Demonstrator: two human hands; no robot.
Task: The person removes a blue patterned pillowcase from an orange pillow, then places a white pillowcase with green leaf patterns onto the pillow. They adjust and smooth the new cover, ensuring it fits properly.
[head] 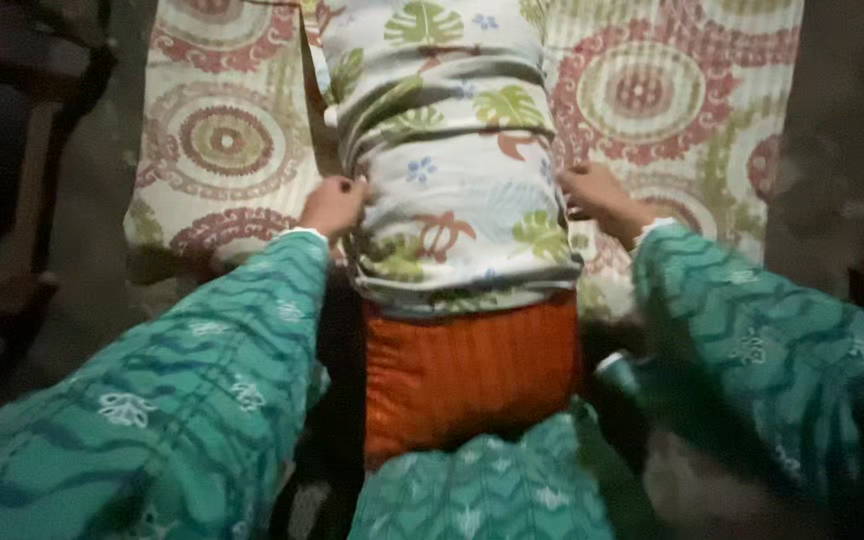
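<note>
Hands grip one pillow from both sides. Left hand (333, 206) clutches the left edge of the pillow cover (452, 180), fingers curled shut into the cloth; right hand (597, 200) pinches the right edge the same way, fingers closed on the fabric.

Cover: pale cotton-like cloth, printed with green leaves, orange turtles and small blue flowers, bunched in cross-wise wrinkles along the far half. Its near hem sits partway along the pillow, leaving the near end bare.

Orange pillow (467, 375): ribbed, striped weave, plump rectangular shape, exposed end near the person, lying between the two teal sleeves (212, 380). Sleeves show a dark wavy pattern with pale floral motifs.

Beneath, a cushioned mat (227, 140) with large red, green and cream medallion rings spreads left and right of the pillow, quilted look, rounded near-left corner.

Edges and room: mat edge left runs close to a dim floor strip; dark wooden furniture (22, 200) stands at far left, details too dark to tell. Right of the mat, dark grey floor (832, 150), open
</note>
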